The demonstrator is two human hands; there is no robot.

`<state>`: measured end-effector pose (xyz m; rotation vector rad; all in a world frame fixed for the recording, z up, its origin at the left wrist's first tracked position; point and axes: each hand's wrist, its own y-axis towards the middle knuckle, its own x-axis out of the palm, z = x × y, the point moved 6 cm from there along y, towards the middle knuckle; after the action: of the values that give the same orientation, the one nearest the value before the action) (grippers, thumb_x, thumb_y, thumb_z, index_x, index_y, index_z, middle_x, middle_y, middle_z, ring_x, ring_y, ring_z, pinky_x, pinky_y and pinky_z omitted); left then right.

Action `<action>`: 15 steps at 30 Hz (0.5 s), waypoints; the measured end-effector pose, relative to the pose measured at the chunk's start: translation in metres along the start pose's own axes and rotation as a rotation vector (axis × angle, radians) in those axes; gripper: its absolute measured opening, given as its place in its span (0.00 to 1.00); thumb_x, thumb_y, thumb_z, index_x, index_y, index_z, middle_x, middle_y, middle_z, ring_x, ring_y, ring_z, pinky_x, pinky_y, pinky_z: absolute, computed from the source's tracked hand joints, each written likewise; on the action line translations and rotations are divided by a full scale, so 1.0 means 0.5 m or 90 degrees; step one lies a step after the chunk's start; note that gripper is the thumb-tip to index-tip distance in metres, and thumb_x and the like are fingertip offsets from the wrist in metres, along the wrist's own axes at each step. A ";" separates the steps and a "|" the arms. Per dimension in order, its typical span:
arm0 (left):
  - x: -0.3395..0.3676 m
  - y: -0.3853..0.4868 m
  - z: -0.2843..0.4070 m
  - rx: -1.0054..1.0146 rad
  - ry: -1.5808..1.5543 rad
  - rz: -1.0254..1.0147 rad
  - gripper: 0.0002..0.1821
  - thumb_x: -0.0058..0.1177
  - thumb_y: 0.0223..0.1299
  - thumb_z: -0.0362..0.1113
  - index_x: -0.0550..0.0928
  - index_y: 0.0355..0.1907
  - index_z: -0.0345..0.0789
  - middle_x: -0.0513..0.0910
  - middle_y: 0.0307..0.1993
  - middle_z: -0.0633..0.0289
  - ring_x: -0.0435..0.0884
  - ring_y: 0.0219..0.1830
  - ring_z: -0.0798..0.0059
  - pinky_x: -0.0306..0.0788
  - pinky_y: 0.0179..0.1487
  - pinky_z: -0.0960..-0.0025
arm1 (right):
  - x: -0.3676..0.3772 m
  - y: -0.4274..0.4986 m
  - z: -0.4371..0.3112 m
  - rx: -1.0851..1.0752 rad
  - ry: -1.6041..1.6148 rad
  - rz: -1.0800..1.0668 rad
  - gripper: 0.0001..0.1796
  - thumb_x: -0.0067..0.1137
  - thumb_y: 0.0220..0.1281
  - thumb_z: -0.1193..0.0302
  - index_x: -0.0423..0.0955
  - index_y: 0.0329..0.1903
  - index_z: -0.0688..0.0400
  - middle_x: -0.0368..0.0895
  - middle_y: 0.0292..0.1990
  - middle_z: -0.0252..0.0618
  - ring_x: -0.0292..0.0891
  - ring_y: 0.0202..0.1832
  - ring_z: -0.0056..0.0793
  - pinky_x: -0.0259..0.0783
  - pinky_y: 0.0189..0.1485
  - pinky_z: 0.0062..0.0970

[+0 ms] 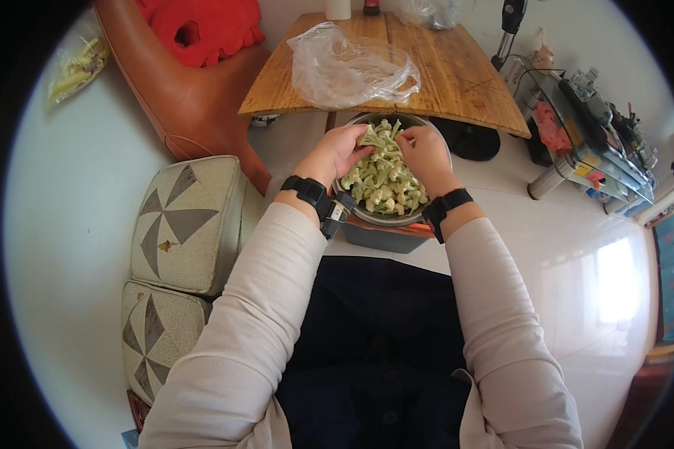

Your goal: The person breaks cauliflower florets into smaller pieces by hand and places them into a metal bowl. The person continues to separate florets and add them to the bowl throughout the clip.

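A metal bowl point(370, 219) full of cut cauliflower florets point(385, 182) stands before me. Over its far left part, my left hand point(344, 147) grips a pale green cauliflower stem cluster point(379, 136) between thumb and fingers. My right hand point(427, 152) is on the bowl's right side, its thumb and fingers pinched around a small cauliflower piece point(413, 142), mostly hidden by the fingers. Both hands are just above the heap.
Beneath the bowl is a grey bin point(387, 240). A wooden table point(455, 73) bearing a clear plastic bag point(348, 73) overhangs the bowl's far side. Patterned stools point(188, 224) and a brown leather seat point(196, 90) lie left; a glass shelf point(581, 134) is right.
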<state>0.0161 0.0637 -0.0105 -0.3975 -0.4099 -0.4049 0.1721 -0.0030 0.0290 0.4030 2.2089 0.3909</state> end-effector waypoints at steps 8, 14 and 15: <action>0.032 -0.022 -0.009 -0.030 0.060 -0.049 0.15 0.52 0.66 0.42 0.76 0.49 0.35 0.77 0.45 0.61 0.79 0.45 0.70 0.77 0.50 0.70 | 0.003 -0.010 -0.048 -0.106 0.046 -0.040 0.13 0.65 0.50 0.70 0.80 0.38 0.63 0.79 0.32 0.46 0.78 0.35 0.41 0.73 0.39 0.35; 0.033 -0.038 0.000 -0.053 0.147 0.011 0.19 0.55 0.64 0.47 0.76 0.53 0.40 0.78 0.45 0.63 0.79 0.44 0.73 0.75 0.48 0.71 | 0.023 0.003 0.001 0.084 0.189 -0.118 0.13 0.59 0.60 0.67 0.79 0.35 0.66 0.80 0.24 0.40 0.74 0.25 0.33 0.69 0.31 0.30; 0.035 -0.038 0.003 -0.040 0.142 -0.006 0.20 0.55 0.64 0.47 0.75 0.54 0.41 0.78 0.44 0.63 0.78 0.44 0.73 0.75 0.48 0.71 | 0.028 0.002 0.009 0.120 0.257 -0.131 0.13 0.57 0.62 0.66 0.79 0.34 0.66 0.79 0.23 0.39 0.73 0.25 0.29 0.69 0.30 0.28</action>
<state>0.0219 0.0434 0.0040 -0.4067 -0.1830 -0.4659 0.1676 0.0046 0.0169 0.2035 2.6640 0.1602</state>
